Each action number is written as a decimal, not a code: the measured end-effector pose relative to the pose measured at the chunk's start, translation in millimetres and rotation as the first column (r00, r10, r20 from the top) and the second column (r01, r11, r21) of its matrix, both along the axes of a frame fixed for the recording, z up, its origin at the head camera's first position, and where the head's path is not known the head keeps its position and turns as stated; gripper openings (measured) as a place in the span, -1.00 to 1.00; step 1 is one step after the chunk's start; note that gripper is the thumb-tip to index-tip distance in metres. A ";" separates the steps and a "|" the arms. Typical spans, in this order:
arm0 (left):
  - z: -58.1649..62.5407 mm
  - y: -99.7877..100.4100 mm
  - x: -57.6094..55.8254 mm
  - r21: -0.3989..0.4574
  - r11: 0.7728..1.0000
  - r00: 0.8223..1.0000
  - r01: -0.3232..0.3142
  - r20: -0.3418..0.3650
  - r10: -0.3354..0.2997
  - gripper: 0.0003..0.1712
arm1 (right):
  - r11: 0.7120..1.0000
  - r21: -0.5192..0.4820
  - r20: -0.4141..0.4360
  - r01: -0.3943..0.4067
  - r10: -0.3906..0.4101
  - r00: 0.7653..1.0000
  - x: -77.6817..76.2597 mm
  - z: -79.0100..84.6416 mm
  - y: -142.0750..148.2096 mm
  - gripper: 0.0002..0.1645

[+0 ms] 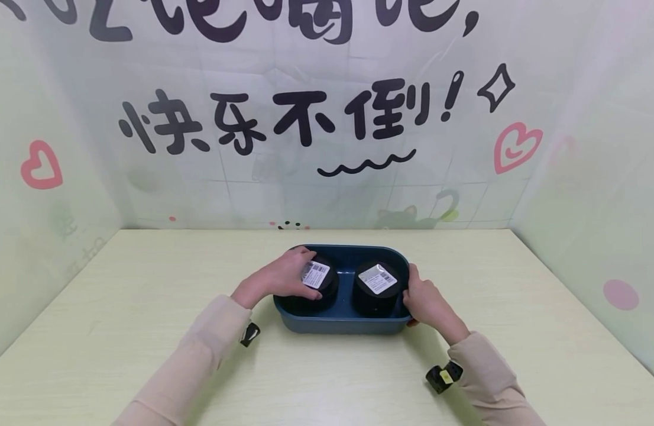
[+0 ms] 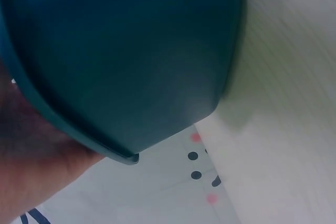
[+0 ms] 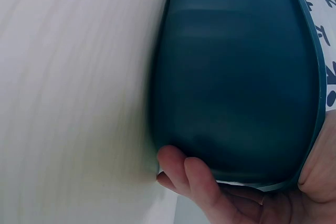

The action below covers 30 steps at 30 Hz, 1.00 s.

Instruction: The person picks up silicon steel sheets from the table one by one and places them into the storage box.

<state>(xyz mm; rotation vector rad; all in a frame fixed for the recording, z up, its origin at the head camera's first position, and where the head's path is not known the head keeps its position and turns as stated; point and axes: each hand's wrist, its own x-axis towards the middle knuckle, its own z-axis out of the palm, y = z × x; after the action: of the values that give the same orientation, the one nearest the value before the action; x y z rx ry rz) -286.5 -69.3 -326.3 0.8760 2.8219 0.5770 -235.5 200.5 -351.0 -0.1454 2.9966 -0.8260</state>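
A blue oval-ended basin [image 1: 344, 325] stands on the table, its outer wall also filling much of both wrist views. Two black round cylinders with white printed labels sit inside: a left cylinder [image 1: 329, 278] and a right cylinder [image 1: 377, 299]. My left hand [image 1: 290, 275] reaches over the basin's left end and grips the left cylinder from above, thumb on the near side and fingers on the far side. At the other end my right hand [image 1: 427, 299] holds the basin's rim and end wall, with curled fingertips [image 3: 199, 177] against its outside.
The pale wood-grain table [image 1: 327, 378] spreads around the basin. Behind it rises a printed backdrop [image 1: 316, 201], with a side panel [image 1: 45, 236] at left and another panel [image 1: 598, 236] at right. Small black devices sit at both wrists.
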 end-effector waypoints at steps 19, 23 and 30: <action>-4.1 8.0 -2.9 -0.009 1.000 0.997 -0.021 0.080 0.022 0.09 | 0.999 -0.037 0.012 0.010 -0.009 1.000 0.8 -0.9 0.0 -0.49; -6.6 8.0 -4.3 -0.005 1.000 0.994 -0.024 0.102 0.024 0.12 | 0.999 -0.035 0.010 0.010 -0.010 1.000 1.0 -1.7 -0.3 -0.50; -9.6 7.8 -6.0 0.011 1.000 0.997 -0.015 0.079 0.014 0.08 | 0.999 -0.034 0.007 0.000 0.000 1.000 1.4 -1.0 -0.6 -0.50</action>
<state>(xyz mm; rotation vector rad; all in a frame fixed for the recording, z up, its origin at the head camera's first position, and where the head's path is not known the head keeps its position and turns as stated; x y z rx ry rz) -292.5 -61.6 -335.8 0.8165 2.7590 0.6168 -234.1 199.9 -352.0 -0.1430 2.9773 -0.8758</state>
